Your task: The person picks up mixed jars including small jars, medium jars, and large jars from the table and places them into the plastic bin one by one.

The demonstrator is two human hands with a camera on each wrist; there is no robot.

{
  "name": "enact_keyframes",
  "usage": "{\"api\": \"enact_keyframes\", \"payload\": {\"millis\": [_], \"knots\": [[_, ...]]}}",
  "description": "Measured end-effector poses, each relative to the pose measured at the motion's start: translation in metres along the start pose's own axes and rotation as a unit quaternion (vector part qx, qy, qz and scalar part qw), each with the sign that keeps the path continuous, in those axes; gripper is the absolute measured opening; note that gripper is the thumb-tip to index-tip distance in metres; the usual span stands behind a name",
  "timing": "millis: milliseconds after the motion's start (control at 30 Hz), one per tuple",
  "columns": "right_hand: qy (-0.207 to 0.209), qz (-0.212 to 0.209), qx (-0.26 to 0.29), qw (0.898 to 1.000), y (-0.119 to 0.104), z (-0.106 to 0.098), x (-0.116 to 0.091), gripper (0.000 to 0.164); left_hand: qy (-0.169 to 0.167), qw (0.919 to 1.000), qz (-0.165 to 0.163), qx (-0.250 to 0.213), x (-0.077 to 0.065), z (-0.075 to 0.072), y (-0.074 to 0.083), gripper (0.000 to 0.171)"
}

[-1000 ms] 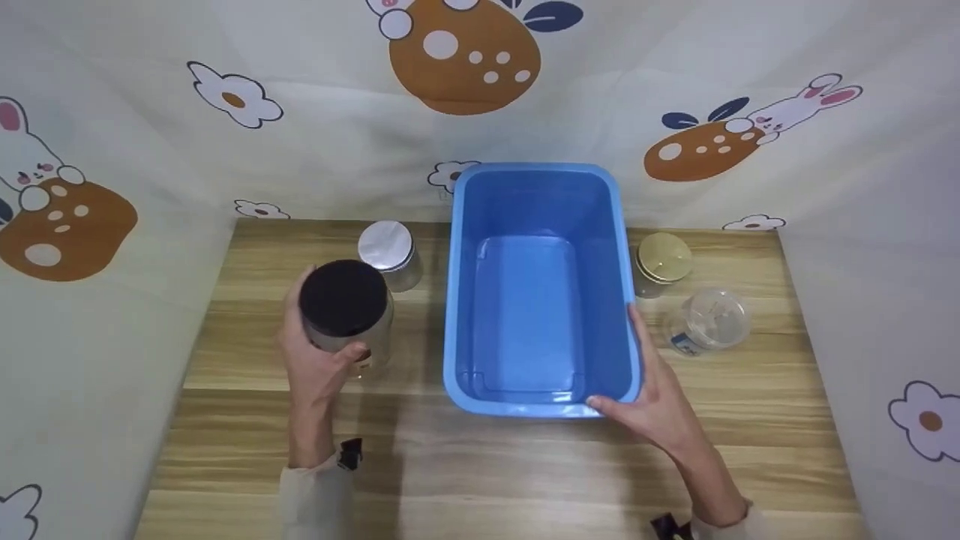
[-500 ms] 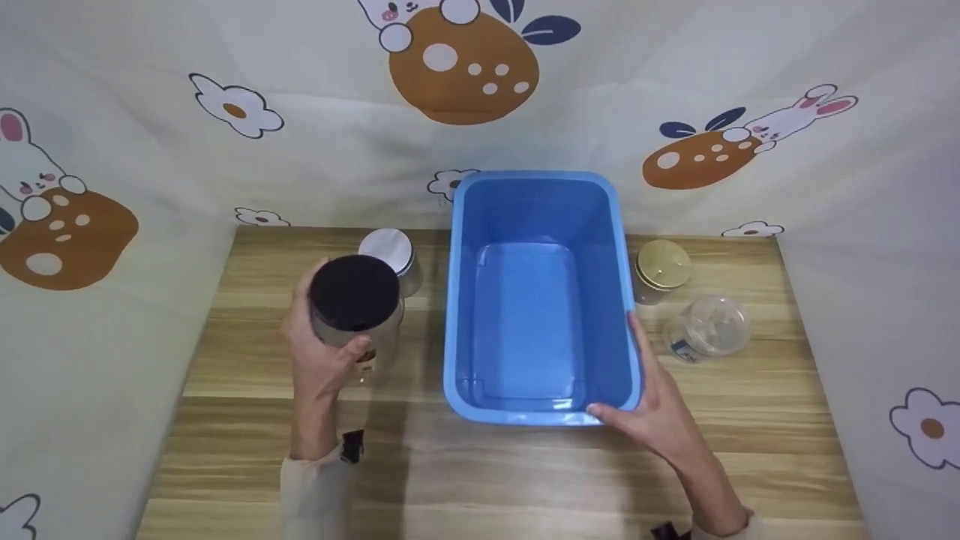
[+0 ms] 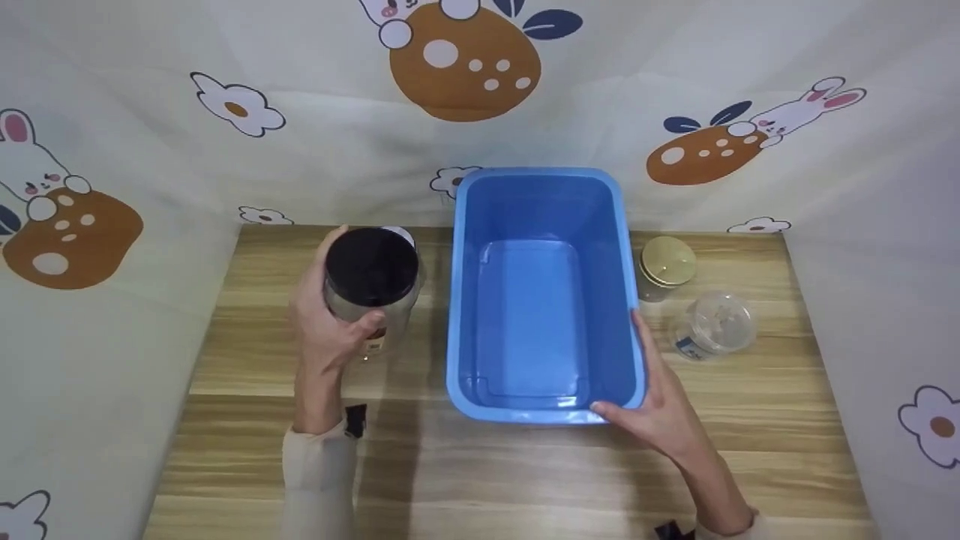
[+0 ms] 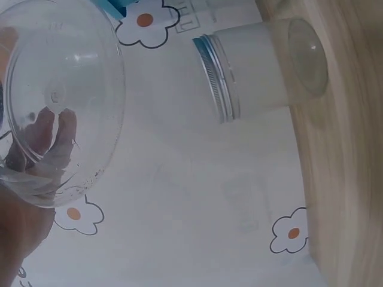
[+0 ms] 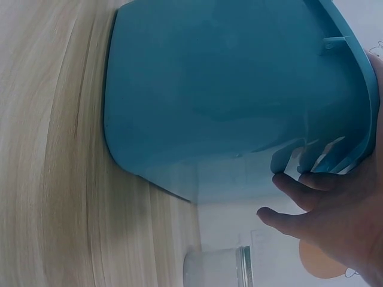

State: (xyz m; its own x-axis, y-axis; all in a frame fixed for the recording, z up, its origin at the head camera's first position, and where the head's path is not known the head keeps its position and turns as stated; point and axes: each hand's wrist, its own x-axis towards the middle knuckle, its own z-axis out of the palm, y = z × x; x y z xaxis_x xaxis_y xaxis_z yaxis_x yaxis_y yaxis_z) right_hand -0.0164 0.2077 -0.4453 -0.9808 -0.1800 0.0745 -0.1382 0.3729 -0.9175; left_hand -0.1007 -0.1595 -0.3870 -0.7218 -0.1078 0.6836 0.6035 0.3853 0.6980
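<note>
My left hand [image 3: 322,322] grips a clear jar with a black lid [image 3: 373,266], thumb on its near side, left of a blue plastic bin [image 3: 540,414]. In the left wrist view the clear base of the black-lidded jar [image 4: 90,137] shows, raised off the table, with fingertips seen through it. Behind it in the head view, mostly covered, is a silver-lidded jar [image 3: 401,234]. My right hand [image 3: 660,412] holds the bin's near right corner, thumb over the rim. Its fingers [image 5: 293,191] lie along the outer wall in the right wrist view.
Right of the bin stand a gold-lidded jar [image 3: 667,262] and a clear plastic tub [image 3: 716,326] with a blue label. The wooden table [image 3: 480,480] meets a patterned cloth backdrop [image 3: 337,150] at the back and sides. No contents show in the bin.
My left hand has carried the black-lidded jar away from me and slightly right, so it now covers most of the silver-lidded jar. The right hand and bin have stayed in place.
</note>
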Motion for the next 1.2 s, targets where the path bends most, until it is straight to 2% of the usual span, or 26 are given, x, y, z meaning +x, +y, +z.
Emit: {"api": "enact_keyframes", "payload": {"millis": [167, 233, 433, 567, 700, 833, 1033, 1200], "knots": [[0.006, 0.016, -0.009, 1.000, 0.024, 0.004, 0.000, 0.122, -0.007, 0.9998, 0.016, 0.003, 0.010, 0.004, 0.004, 0.100], [0.007, 0.019, -0.009, 1.000, 0.028, 0.005, 0.000, 0.122, -0.016, 0.9995, 0.029, 0.001, 0.017, 0.007, 0.006, 0.099], [0.002, 0.020, 0.001, 1.000, 0.010, 0.002, -0.004, 0.119, -0.064, 0.9965, 0.054, -0.003, 0.037, 0.019, 0.011, 0.098], [0.002, 0.009, -0.016, 1.000, -0.004, 0.001, -0.003, 0.116, -0.086, 0.9951, 0.048, 0.009, 0.044, 0.024, 0.015, 0.098], [-0.001, 0.005, -0.024, 1.000, -0.007, 0.000, -0.002, 0.116, -0.094, 0.9941, 0.046, 0.029, 0.047, 0.027, 0.017, 0.100], [-0.004, 0.010, -0.020, 1.000, -0.007, -0.001, -0.002, 0.117, -0.093, 0.9930, 0.064, 0.036, 0.049, 0.032, 0.011, 0.100], [-0.006, 0.017, -0.007, 1.000, -0.006, -0.001, -0.002, 0.117, -0.106, 0.9879, 0.079, 0.081, 0.052, 0.039, -0.008, 0.106], [-0.007, 0.021, 0.016, 1.000, -0.005, -0.001, -0.001, 0.117, -0.134, 0.9817, 0.098, 0.094, 0.062, 0.049, -0.009, 0.108]]}}
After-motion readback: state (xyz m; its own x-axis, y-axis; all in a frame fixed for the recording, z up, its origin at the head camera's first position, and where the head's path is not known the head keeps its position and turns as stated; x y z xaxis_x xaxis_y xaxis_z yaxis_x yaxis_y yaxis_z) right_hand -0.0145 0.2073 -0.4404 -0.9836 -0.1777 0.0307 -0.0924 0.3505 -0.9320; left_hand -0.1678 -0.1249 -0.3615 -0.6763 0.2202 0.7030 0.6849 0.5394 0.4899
